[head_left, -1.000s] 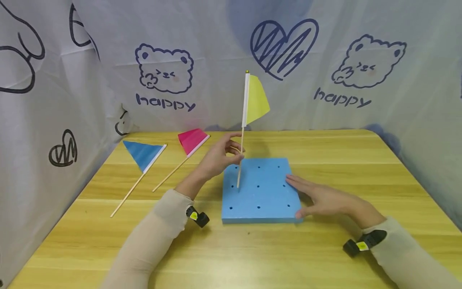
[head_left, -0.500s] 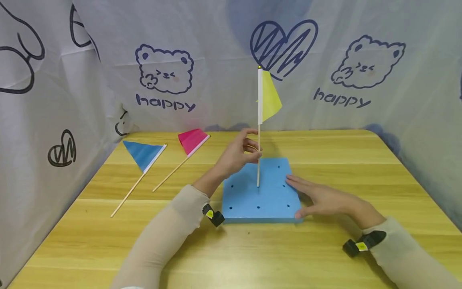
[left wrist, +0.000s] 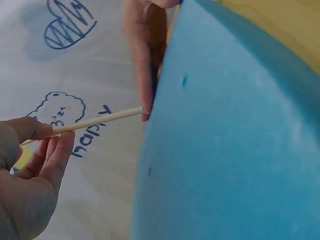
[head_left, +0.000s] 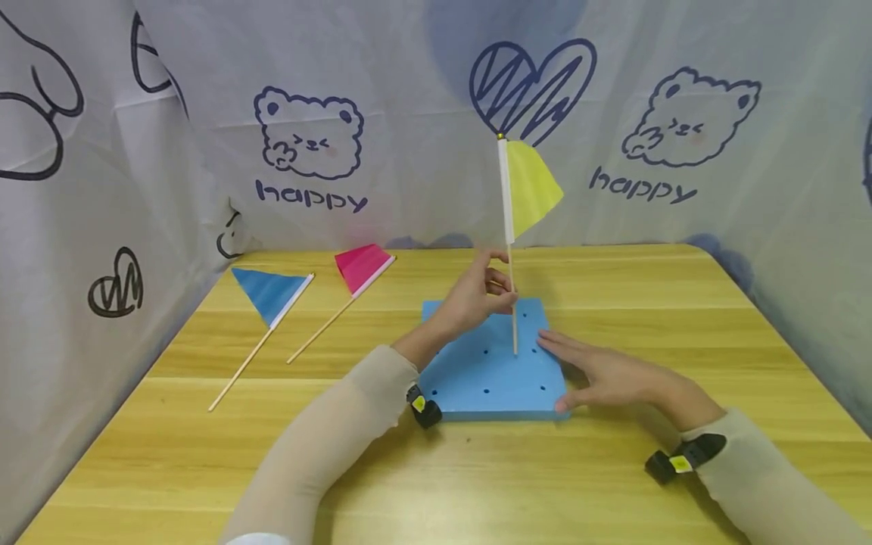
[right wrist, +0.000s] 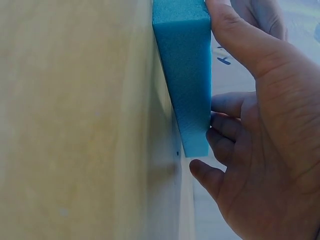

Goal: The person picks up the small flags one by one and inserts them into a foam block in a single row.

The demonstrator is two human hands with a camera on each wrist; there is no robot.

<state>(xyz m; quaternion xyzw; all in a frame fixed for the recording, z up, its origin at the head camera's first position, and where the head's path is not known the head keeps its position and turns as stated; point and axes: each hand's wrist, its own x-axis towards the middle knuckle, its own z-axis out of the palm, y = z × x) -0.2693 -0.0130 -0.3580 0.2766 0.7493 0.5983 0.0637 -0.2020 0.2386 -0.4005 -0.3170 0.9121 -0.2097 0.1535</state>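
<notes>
The yellow flag (head_left: pixel 530 185) stands upright on its thin wooden stick, the foot of the stick resting on top of the blue foam block (head_left: pixel 477 371) near the block's right edge, by a hole in the middle row. The left hand (head_left: pixel 477 299) pinches the stick between thumb and fingertips partway up, above the block's far half. The right hand (head_left: pixel 606 375) lies flat, fingers straight, pressed against the block's right edge to steady it; its fingertips are just beside the foot of the stick. I judge that the stick could miss the hole and dent the soft foam, or bend if pushed down at a tilt; the light block could also slide if the right hand eased off. The block has rows of small holes, and every one in view has nothing in it. Left of the block, well apart from it, a pink flag (head_left: pixel 362 264) and a blue flag (head_left: pixel 267 291) lie flat on the wooden table (head_left: pixel 477 484).
</notes>
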